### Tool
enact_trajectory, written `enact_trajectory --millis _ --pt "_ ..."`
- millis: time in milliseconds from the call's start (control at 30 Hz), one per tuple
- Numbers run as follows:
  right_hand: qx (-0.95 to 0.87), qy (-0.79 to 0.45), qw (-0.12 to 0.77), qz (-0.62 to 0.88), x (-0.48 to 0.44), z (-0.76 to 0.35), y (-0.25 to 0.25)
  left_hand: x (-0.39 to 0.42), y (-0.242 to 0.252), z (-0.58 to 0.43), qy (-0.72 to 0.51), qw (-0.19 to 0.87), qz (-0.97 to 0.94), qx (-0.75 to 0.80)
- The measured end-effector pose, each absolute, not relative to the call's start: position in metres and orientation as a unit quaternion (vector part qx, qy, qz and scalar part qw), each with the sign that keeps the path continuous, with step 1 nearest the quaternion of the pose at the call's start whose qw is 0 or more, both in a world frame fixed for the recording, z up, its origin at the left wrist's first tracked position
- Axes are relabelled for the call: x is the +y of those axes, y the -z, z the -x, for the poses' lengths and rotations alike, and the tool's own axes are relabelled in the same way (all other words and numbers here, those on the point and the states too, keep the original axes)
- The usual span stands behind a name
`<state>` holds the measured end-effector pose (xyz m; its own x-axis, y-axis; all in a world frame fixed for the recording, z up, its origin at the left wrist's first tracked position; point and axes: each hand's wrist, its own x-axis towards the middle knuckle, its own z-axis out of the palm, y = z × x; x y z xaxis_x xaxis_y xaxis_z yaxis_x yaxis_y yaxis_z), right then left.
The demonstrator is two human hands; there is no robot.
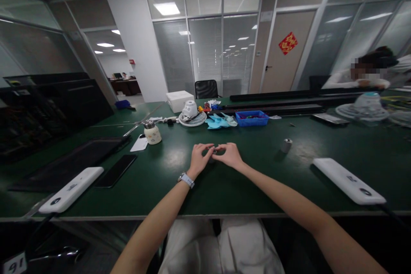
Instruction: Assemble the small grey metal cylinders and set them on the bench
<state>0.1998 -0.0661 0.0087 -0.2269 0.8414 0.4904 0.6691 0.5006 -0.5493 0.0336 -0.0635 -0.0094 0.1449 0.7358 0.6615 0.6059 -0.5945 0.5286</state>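
My left hand [201, 157] and my right hand [229, 155] meet over the middle of the green table [257, 188]. The thumbs and fingers of both are bent into a pinch around a small, greyish metal piece [215, 151]. Most of that piece is covered by my fingers, so its kind cannot be made out. A watch with a light strap [186, 180] is on my left wrist. Off to the right, apart from my hands, a short silver metal cylinder [287, 145] stands upright on the table.
Left are a black phone [117, 171], a white power bank [72, 189] and a cream bottle [152, 132]. Another white power bank [348, 180] lies right. Behind are a fan part [192, 116], blue fan blades [218, 122] and a blue tray [252, 119]. A person [359, 72] sits far right.
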Motion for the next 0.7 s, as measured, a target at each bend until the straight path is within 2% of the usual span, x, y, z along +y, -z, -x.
enact_trajectory --millis 367,700 --pt "-0.757 -0.177 0.427 0.462 -0.069 -0.189 0.021 -0.067 0.009 -0.019 -0.483 0.15 -0.733 0.454" --pt "-0.741 -0.262 0.438 0.437 -0.06 -0.186 0.036 -0.064 0.005 -0.013 -0.469 0.09 -0.766 0.43"
